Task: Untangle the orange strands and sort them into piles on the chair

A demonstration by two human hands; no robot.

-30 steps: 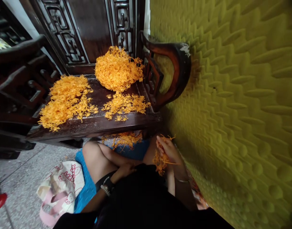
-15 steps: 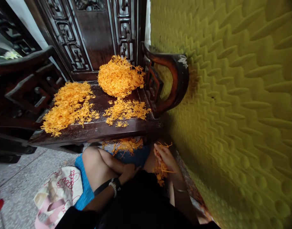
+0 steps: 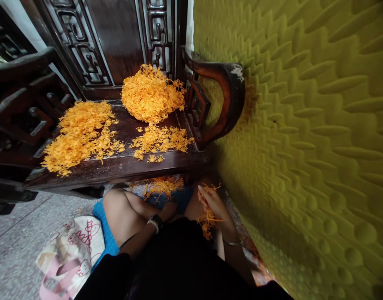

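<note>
The right hand clasped spindly, branched, orange plastic-looking pieces, one straight stem pointing rightward below the grip. Whether the left hand gripped, I couldn't tell.

Glossy wooden chair (armrest scuffed), plastic-looking orange pieces, matt embossed wall

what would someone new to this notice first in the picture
Probably the tall bright orange heap at the back right of the dark wooden seat, with a wide orange pile to its left. Next, the embossed yellow-green wall filling the right side. Lower down, beside that wall, the right hand holds orange strands.
</note>
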